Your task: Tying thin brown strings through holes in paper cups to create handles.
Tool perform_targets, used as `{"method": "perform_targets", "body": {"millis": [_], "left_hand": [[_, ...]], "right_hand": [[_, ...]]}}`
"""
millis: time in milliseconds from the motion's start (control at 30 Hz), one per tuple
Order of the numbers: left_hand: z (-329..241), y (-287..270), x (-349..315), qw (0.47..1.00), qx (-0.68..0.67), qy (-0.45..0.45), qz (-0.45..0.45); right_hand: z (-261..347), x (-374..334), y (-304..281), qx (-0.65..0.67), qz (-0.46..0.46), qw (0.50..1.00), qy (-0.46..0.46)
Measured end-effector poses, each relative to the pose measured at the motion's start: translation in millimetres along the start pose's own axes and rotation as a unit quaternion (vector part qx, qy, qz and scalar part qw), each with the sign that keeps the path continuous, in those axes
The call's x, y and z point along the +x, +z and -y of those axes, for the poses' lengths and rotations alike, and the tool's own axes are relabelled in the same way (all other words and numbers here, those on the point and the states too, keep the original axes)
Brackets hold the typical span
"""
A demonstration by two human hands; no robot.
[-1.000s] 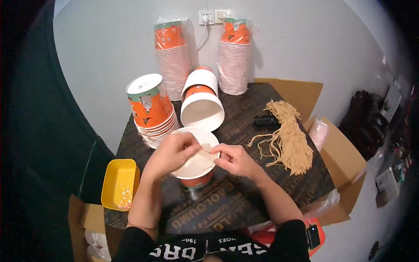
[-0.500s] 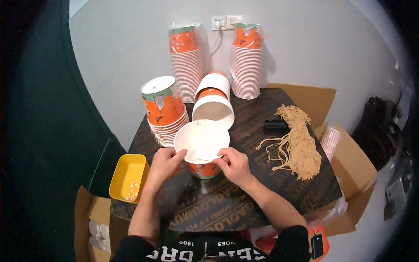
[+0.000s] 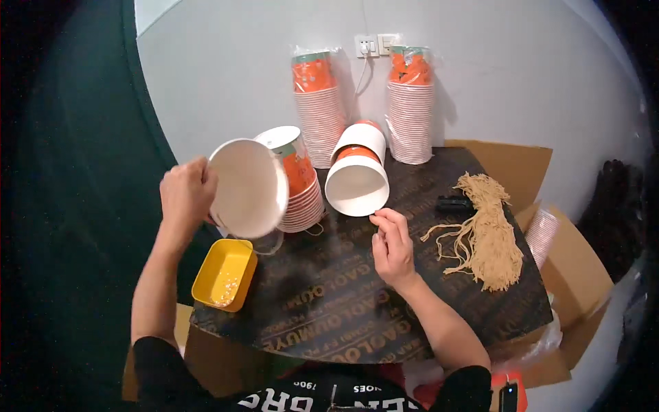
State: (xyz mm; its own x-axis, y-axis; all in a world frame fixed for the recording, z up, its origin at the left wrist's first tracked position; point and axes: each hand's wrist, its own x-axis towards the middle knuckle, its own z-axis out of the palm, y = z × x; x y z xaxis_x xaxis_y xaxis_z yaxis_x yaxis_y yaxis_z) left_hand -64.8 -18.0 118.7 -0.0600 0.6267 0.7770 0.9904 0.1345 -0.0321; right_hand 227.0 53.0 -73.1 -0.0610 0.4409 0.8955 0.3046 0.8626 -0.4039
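Bucket [image 3: 248, 189] shifted left, tilted, in left fingers [image 3: 204, 173].

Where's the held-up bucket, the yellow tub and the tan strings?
Held-up bucket [image 3: 248, 189]: head view, on its white inside.
Yellow tub [image 3: 228, 261]: head view, on its bare inside.
Tan strings [image 3: 493, 247]: head view, middle of the bundle.

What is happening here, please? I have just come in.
A person's left hand grips a bucket, tilted, its pale inside showing, beside an upturned stack. The right hand, apparently empty, is by the rim of a lying bucket; whether it touches is unclear. On the table, a yellow box stands at the left and tan cords lie at the right.
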Motion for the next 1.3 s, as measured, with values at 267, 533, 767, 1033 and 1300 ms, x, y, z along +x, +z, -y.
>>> {"method": "perform_targets", "body": {"millis": [267,533,767,1033,1300], "left_hand": [[42,62,72,0.952,0.269,0.138,-0.056],[-23,132,114,0.869,0.346,0.353,0.032],[-74,176,102,0.839,0.392,0.378,0.009],[-79,207,76,0.859,0.326,0.395,0.029],[-108,218,36,0.947,0.003,0.309,0.091]], "right_hand": [[-22,-9,8,-0.018,0.055,0.998,-0.017],[-24,-9,3,-0.033,0.077,0.996,-0.042],[-30,-10,1,-0.046,0.092,0.994,-0.037],[-34,-10,1,-0.062,0.101,0.992,-0.04],[-41,-16,1,-0.096,0.125,0.986,-0.053]]}}
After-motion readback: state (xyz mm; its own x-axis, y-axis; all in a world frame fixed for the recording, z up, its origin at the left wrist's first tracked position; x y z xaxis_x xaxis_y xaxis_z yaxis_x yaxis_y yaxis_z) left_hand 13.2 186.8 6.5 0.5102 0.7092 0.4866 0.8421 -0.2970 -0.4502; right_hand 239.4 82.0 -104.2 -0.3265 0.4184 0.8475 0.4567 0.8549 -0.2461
